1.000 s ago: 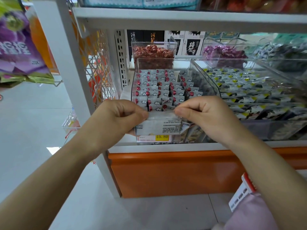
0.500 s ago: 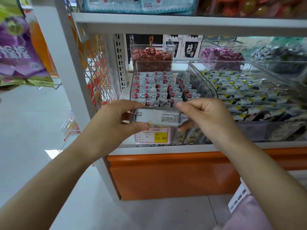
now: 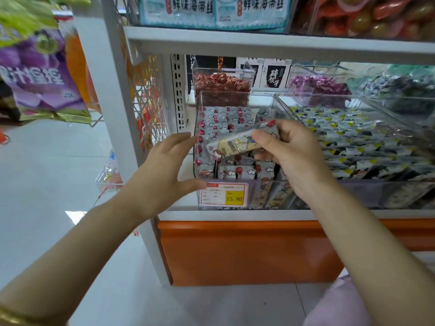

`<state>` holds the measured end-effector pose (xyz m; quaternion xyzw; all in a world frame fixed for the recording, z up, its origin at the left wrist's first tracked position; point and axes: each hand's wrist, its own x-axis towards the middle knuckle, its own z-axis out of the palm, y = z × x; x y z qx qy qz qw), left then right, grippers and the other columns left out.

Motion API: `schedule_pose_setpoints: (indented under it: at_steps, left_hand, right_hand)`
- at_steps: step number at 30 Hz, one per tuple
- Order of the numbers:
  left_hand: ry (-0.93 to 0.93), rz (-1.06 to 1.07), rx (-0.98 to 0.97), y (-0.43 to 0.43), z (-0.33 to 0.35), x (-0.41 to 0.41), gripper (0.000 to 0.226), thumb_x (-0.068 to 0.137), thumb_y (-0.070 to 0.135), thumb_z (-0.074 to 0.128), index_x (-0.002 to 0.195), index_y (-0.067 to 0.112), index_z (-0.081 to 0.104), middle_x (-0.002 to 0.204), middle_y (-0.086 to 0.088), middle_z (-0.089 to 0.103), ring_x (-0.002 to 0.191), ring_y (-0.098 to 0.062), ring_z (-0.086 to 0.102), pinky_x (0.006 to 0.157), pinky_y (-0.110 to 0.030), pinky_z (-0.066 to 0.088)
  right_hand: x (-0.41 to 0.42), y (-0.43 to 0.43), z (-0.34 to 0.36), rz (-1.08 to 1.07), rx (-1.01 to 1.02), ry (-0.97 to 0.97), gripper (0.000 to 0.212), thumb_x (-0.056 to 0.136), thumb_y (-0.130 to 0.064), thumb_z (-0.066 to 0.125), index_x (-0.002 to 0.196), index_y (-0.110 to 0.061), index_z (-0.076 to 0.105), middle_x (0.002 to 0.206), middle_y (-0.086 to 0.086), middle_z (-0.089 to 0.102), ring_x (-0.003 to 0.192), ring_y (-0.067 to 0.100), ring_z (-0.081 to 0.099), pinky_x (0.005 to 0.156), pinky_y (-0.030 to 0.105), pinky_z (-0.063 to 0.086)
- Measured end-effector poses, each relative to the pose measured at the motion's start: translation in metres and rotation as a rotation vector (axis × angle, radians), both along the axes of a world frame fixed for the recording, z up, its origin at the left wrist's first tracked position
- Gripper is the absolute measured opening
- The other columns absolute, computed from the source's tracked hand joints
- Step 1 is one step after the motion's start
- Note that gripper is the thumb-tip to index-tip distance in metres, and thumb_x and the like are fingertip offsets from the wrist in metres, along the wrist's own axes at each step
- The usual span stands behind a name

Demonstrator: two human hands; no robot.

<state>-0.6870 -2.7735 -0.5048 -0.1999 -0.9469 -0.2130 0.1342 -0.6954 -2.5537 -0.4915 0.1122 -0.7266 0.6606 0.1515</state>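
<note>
My right hand (image 3: pixel 289 156) pinches a long grey snack packet (image 3: pixel 235 144) with a yellow label and holds it tilted over the clear plastic bin (image 3: pixel 200 175). That bin is packed with rows of matching small grey packets (image 3: pixel 226 121) with red dots. My left hand (image 3: pixel 164 170) hovers at the bin's left front corner with fingers spread and thumb near the price tag (image 3: pixel 223 195), holding nothing.
A larger clear bin of grey and yellow packets (image 3: pixel 353 142) sits to the right. Behind stand bins of red candies (image 3: pixel 221 88) and purple candies (image 3: pixel 317 87). A white shelf board (image 3: pixel 259 43) hangs above. An orange base panel (image 3: pixel 247 252) lies below. Purple bags (image 3: pixel 35 74) hang at left.
My left hand has let go of the packet and moved left to the bin's corner. My right hand has turned the packet label side up and lifted it over the bin.
</note>
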Motion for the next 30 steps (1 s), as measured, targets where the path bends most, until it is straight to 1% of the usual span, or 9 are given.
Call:
schedule_pose_setpoints:
  at_steps: [2,6,10,14,17,21,26,28,30]
  left_hand:
    - [-0.001,-0.027,-0.042,-0.001,-0.005,-0.002,0.095,0.074,0.045,0.070,0.149,0.020,0.017,0.155,0.001,0.018,0.141,-0.020,0.016,0.111,-0.030,0.015]
    - [0.008,-0.079,-0.044,-0.006,-0.006,-0.007,0.100,0.072,0.039,0.074,0.149,0.017,0.014,0.156,-0.003,0.017,0.142,-0.021,0.016,0.112,-0.029,0.014]
    - [-0.030,-0.114,0.009,-0.007,-0.007,-0.009,0.100,0.070,0.040,0.075,0.147,0.019,0.015,0.155,-0.002,0.020,0.141,-0.019,0.019,0.109,-0.027,0.017]
    - [-0.045,-0.122,0.079,-0.005,-0.009,-0.011,0.098,0.070,0.040,0.076,0.146,0.019,0.017,0.152,-0.001,0.026,0.137,-0.015,0.024,0.103,-0.021,0.019]
    - [-0.063,-0.122,0.099,-0.006,-0.011,-0.012,0.099,0.070,0.040,0.076,0.146,0.020,0.016,0.152,0.000,0.025,0.137,-0.015,0.025,0.103,-0.023,0.022]
    - [-0.081,-0.121,0.101,-0.006,-0.010,-0.010,0.100,0.069,0.039,0.076,0.146,0.022,0.015,0.153,0.000,0.024,0.138,-0.017,0.024,0.107,-0.028,0.024]
    - [-0.087,-0.116,0.115,-0.005,-0.004,-0.010,0.095,0.070,0.040,0.074,0.145,0.020,0.020,0.150,-0.001,0.028,0.135,-0.016,0.030,0.106,-0.038,0.037]
    - [-0.066,-0.106,0.128,-0.004,-0.002,-0.012,0.089,0.071,0.041,0.071,0.144,0.017,0.025,0.147,-0.004,0.033,0.132,-0.016,0.035,0.103,-0.034,0.039]
    - [-0.038,-0.094,0.151,-0.004,-0.001,-0.014,0.080,0.075,0.039,0.069,0.141,0.017,0.030,0.143,-0.005,0.037,0.126,-0.016,0.039,0.095,-0.028,0.041]
  right_hand:
    - [-0.002,-0.003,0.002,0.027,0.097,0.006,0.005,0.087,-0.013,0.063,0.084,-0.017,0.064,0.081,-0.003,0.069,0.071,0.007,0.066,0.060,0.022,0.056]
    - [-0.005,-0.010,0.007,0.045,0.316,0.056,0.003,0.087,-0.017,0.064,0.085,-0.015,0.063,0.082,-0.001,0.067,0.063,0.002,0.063,0.054,0.016,0.052]
    - [-0.011,-0.025,0.007,-0.007,0.687,0.180,0.026,0.081,-0.031,0.069,0.092,-0.008,0.066,0.085,0.001,0.059,0.071,0.008,0.052,0.060,0.016,0.037]
    - [-0.011,-0.046,-0.003,-0.032,0.779,0.202,0.045,0.075,-0.035,0.075,0.112,-0.013,0.064,0.096,-0.012,0.051,0.086,0.004,0.047,0.066,0.002,0.031]
    - [-0.009,-0.055,-0.009,-0.077,0.853,0.264,0.040,0.073,-0.039,0.075,0.102,-0.013,0.065,0.088,-0.009,0.053,0.083,0.008,0.046,0.064,0.017,0.033]
    - [-0.009,-0.055,-0.019,-0.072,1.112,0.329,0.027,0.085,-0.044,0.061,0.090,-0.020,0.072,0.092,-0.005,0.058,0.091,0.013,0.039,0.072,0.030,0.029]
    - [-0.015,-0.052,-0.013,-0.042,1.043,0.284,0.025,0.089,-0.027,0.055,0.079,-0.014,0.074,0.086,-0.003,0.056,0.088,0.016,0.041,0.078,0.026,0.024]
    - [-0.022,-0.052,-0.008,-0.091,0.908,0.254,0.020,0.086,-0.017,0.056,0.079,-0.012,0.074,0.083,-0.001,0.060,0.089,0.018,0.046,0.073,0.023,0.023]
    - [-0.030,-0.052,-0.003,-0.139,0.860,0.220,0.015,0.084,-0.016,0.060,0.087,-0.020,0.074,0.080,-0.011,0.053,0.092,0.015,0.042,0.069,0.024,0.022]
